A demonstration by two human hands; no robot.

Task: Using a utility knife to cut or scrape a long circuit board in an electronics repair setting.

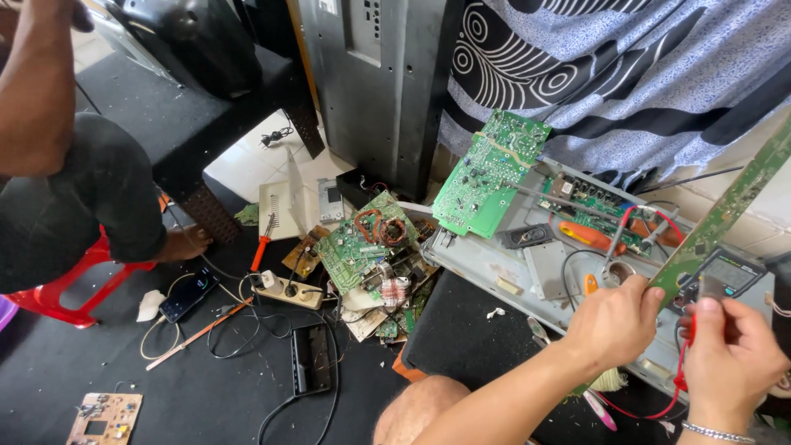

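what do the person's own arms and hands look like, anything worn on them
Both forearms are bare, with no sleeves in view and no gloves. The left hand wears nothing that shows. The right hand has a silver chain bracelet around the wrist. No rings or watch can be seen on either hand.

Black floor mat [206,387] over pale tiles [247,161], patterned curtain [626,74], red stool [66,288], daylight

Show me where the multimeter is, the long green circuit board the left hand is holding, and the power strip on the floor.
multimeter [729,274]: head view, on its grey display.
long green circuit board [725,210]: head view, mid-length of the strip.
left hand [614,321]: head view, back of the hand.
power strip [290,290]: head view, its cream top face.
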